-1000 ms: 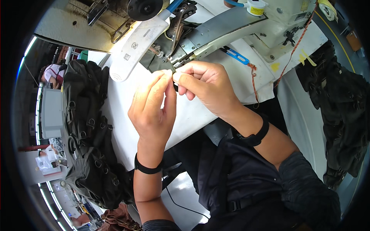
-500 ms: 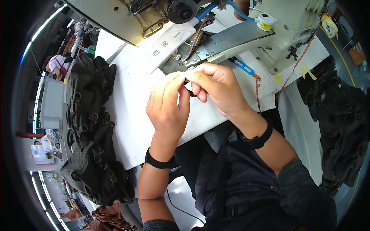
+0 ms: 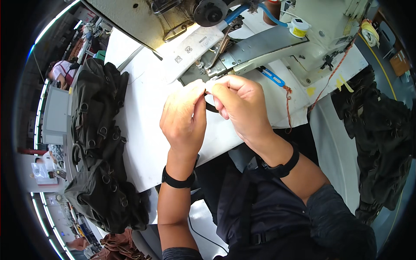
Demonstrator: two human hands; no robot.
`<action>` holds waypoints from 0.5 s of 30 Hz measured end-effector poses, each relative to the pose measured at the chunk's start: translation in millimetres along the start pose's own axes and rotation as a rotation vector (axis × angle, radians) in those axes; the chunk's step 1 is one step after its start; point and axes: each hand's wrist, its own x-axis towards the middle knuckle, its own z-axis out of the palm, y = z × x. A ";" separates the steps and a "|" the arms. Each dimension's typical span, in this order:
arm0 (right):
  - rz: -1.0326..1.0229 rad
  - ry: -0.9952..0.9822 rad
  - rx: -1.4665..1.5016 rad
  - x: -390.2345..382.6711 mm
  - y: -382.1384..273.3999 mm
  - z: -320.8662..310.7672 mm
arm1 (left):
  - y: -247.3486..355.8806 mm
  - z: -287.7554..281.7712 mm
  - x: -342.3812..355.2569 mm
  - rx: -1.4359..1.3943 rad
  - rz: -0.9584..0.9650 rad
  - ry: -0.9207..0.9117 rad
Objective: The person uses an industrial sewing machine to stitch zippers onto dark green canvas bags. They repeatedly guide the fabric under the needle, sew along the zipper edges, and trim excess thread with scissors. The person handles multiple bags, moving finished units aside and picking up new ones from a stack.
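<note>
My left hand (image 3: 183, 116) and my right hand (image 3: 243, 103) meet fingertip to fingertip over the white table, just on my side of a sewing machine's metal bed (image 3: 255, 48). Both are closed in a pinch. Between them a thin dark strip (image 3: 211, 107) curves below the fingertips; most of it is hidden by my fingers, and its exact kind does not show. The needle and presser foot area (image 3: 209, 69) lies a little beyond my fingertips, apart from them.
Dark green bags with metal rings (image 3: 102, 130) are heaped along the left edge; more dark fabric pieces (image 3: 381, 138) hang at right. Blue thread snips (image 3: 273, 77) on an orange cord lie right of the bed. A brown thread spool (image 3: 272, 12) stands behind. A person (image 3: 60, 73) is far left.
Both hands have shifted slightly left, still pinched together. More of the dark strip's curve shows beneath the fingers. The view has tilted a little.
</note>
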 end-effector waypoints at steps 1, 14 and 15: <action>0.005 0.001 0.002 0.9 0.7 -1.2 | -1.0 0.7 0.8 -0.001 0.000 -0.005; 0.093 0.014 -0.079 10.0 -13.0 6.2 | -6.1 3.6 9.4 0.059 0.001 -0.029; 0.104 0.011 -0.068 9.9 -14.7 6.4 | -5.3 4.2 8.9 0.074 0.009 -0.031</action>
